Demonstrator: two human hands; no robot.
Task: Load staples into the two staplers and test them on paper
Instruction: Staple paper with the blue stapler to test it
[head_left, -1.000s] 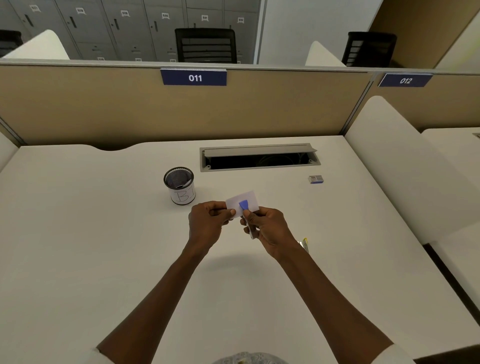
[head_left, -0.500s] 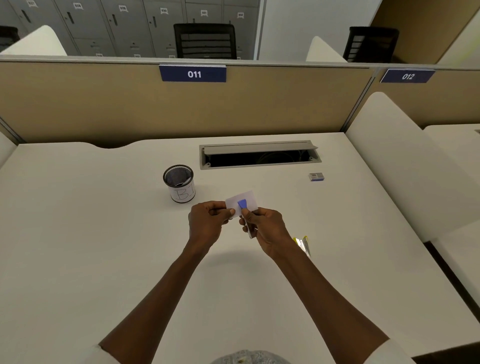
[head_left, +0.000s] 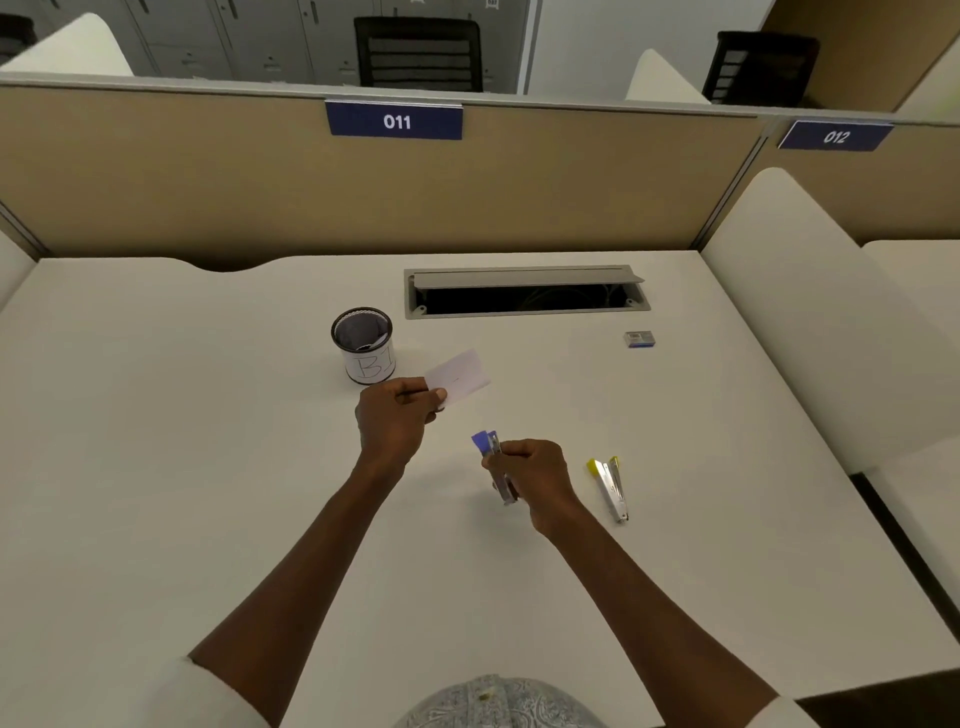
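This was an open-plan office. The white counter (head_left: 208, 467) was a cubicle workstation closed at the back by a tan fabric partition (head_left: 156, 176) that carried a blue number plate reading 011 (head_left: 395, 120); the neighbouring bay was marked 012 (head_left: 835, 136). A cable tray (head_left: 524, 291) with a hinged lid was let into the counter. Beyond the partition stood black mesh office chairs (head_left: 421, 52) and grey metal lockers (head_left: 234, 36). A mesh pen cup (head_left: 362, 343) sat on the counter.
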